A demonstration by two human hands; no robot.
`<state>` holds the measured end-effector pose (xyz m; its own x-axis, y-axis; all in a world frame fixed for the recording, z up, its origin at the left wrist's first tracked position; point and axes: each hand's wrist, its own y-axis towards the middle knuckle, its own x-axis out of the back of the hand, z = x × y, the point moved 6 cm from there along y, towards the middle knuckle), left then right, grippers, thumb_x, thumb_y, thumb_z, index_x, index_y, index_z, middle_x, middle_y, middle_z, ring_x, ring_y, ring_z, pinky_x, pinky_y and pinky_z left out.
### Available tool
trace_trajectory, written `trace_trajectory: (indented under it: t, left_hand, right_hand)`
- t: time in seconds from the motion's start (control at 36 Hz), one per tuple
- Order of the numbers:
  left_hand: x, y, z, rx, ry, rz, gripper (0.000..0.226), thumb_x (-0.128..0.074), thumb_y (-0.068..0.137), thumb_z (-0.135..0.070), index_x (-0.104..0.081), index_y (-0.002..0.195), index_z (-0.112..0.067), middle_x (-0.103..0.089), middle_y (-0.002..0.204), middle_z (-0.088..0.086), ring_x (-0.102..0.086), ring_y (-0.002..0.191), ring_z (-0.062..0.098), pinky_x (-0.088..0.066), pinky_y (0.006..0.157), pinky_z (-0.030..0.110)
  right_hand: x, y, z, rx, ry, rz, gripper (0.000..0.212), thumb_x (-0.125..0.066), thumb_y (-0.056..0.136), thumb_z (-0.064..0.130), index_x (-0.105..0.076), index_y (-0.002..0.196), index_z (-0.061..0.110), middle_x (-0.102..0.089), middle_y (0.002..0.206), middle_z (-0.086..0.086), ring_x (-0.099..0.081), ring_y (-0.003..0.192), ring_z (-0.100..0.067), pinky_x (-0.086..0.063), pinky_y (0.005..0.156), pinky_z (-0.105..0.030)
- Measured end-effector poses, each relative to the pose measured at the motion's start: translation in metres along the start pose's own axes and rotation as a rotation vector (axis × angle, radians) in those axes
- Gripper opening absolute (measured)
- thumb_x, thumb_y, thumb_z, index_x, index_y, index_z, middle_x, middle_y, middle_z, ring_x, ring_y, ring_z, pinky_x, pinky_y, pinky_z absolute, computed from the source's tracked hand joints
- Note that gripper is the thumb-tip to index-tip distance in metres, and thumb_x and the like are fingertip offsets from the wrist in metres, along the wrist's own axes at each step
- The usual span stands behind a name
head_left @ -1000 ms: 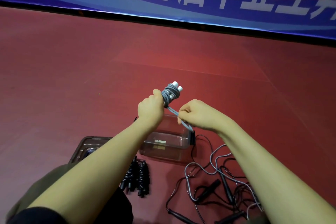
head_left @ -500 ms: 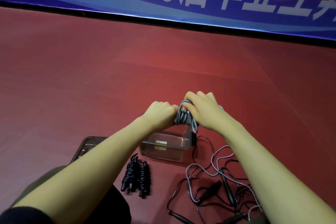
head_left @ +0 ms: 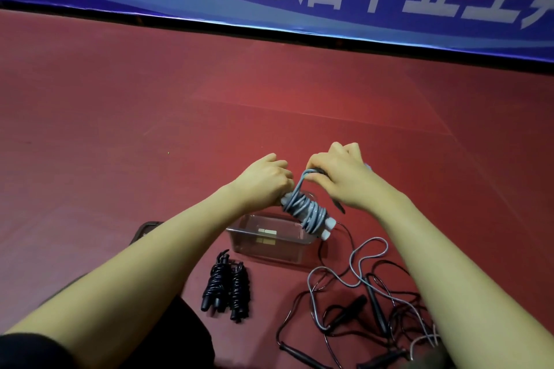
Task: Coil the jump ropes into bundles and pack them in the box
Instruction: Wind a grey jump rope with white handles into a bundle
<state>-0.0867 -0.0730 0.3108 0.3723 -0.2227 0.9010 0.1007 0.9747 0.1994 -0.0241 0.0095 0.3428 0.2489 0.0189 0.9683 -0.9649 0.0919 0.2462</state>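
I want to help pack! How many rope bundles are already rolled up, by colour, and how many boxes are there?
Grey rope bundle, held in both hands: 1
Black rope bundles on the floor: 2
Clear box: 1
Total: 4
A tangle of loose ropes lies unrolled; I cannot count those.

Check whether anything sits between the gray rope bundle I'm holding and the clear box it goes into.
Nothing visible does. The gray rope bundle hangs in both hands just above the clear box, whose top is open with no lid on it. The black bundles and the loose ropes lie on the floor beside the box.
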Motion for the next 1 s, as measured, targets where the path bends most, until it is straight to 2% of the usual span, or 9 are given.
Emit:
trace_trajectory:
  t: [0.25,0.33,0.44,0.53,0.61,0.67,0.75,0.92,1.0]
  left_hand:
    - [0.011,-0.006,-0.006,-0.065,-0.096,-0.248,0.017,-0.046,0.070,-0.014,-0.045,0.053,-0.018,-0.044,0.056,-0.004,-0.046,0.057,0.020,-0.015,0.059,0.029]
    - [0.017,-0.008,-0.008,-0.071,-0.133,-0.386,0.017,-0.046,0.076,-0.015,-0.045,0.059,-0.015,-0.042,0.059,-0.002,-0.037,0.064,0.017,-0.016,0.061,0.028]
    - [0.027,-0.008,0.002,0.073,-0.369,-0.521,0.024,-0.052,0.080,-0.024,-0.050,0.061,-0.009,-0.044,0.057,0.001,-0.035,0.061,0.015,-0.021,0.058,0.025]
    - [0.033,-0.011,0.014,0.303,-0.715,-0.535,0.023,-0.062,0.079,-0.026,-0.056,0.065,-0.010,-0.050,0.056,-0.004,-0.042,0.050,0.012,-0.035,0.048,0.021]
    - [0.027,-0.010,0.024,0.657,-0.951,-0.469,0.023,-0.066,0.080,-0.017,-0.046,0.069,-0.019,-0.045,0.056,-0.010,-0.035,0.050,0.006,-0.029,0.048,0.023]
    - [0.022,-0.009,0.027,0.825,-1.073,-0.424,0.022,-0.064,0.080,-0.017,-0.045,0.091,-0.016,-0.052,0.062,-0.005,-0.039,0.051,0.010,-0.030,0.045,0.023]
    - [0.020,-0.008,0.028,0.885,-1.076,-0.428,0.038,-0.059,0.082,-0.014,-0.037,0.113,-0.018,-0.055,0.062,0.000,-0.043,0.049,0.015,-0.031,0.046,0.029]
    - [0.006,-0.007,0.032,0.984,-0.896,-0.355,0.035,-0.053,0.085,-0.015,-0.037,0.116,-0.013,-0.062,0.076,0.013,-0.056,0.071,0.038,-0.039,0.060,0.037]
    - [-0.003,-0.007,0.034,1.029,-0.795,-0.278,0.032,-0.054,0.087,-0.019,-0.037,0.113,-0.011,-0.063,0.086,0.016,-0.056,0.078,0.041,-0.039,0.061,0.038]
  right_hand:
    - [-0.001,-0.003,-0.006,0.052,-0.158,-0.028,0.021,-0.042,0.098,0.021,-0.061,0.106,0.017,-0.059,0.097,0.001,-0.043,0.109,-0.023,-0.015,0.105,-0.029]
    - [-0.007,-0.003,-0.010,0.052,-0.151,-0.020,0.022,-0.041,0.096,0.014,-0.060,0.109,0.016,-0.064,0.101,0.000,-0.049,0.108,-0.024,-0.019,0.111,-0.029]
    - [-0.008,-0.002,-0.015,-0.106,0.004,0.028,0.023,-0.044,0.093,0.013,-0.054,0.114,0.018,-0.052,0.092,0.000,-0.048,0.093,-0.023,-0.034,0.081,-0.029]
    - [-0.009,-0.005,-0.015,-0.249,0.322,0.036,0.027,-0.048,0.092,0.008,-0.054,0.119,0.008,-0.051,0.087,0.000,-0.053,0.083,-0.021,-0.045,0.082,-0.036]
    - [-0.013,-0.005,-0.013,-0.302,0.218,0.073,0.020,-0.045,0.092,0.013,-0.049,0.111,0.007,-0.059,0.098,-0.015,-0.058,0.089,-0.034,-0.043,0.073,-0.034]
    - [-0.015,-0.005,-0.013,-0.345,0.230,0.085,0.023,-0.045,0.088,0.016,-0.043,0.110,0.009,-0.059,0.097,-0.019,-0.058,0.087,-0.039,-0.042,0.068,-0.035]
    - [-0.016,-0.004,-0.008,-0.382,0.313,0.065,0.016,-0.045,0.082,0.018,-0.042,0.096,0.012,-0.057,0.082,-0.012,-0.057,0.077,-0.038,-0.048,0.066,-0.040]
    - [-0.025,-0.002,0.005,-0.404,0.346,0.217,0.022,-0.051,0.081,0.009,-0.034,0.070,0.017,-0.046,0.071,-0.002,-0.042,0.059,-0.017,-0.029,0.049,-0.030]
    - [-0.025,-0.004,0.009,-0.402,0.396,0.272,0.011,-0.049,0.077,0.002,-0.043,0.072,0.009,-0.060,0.066,-0.005,-0.051,0.047,-0.006,-0.037,0.047,-0.025]
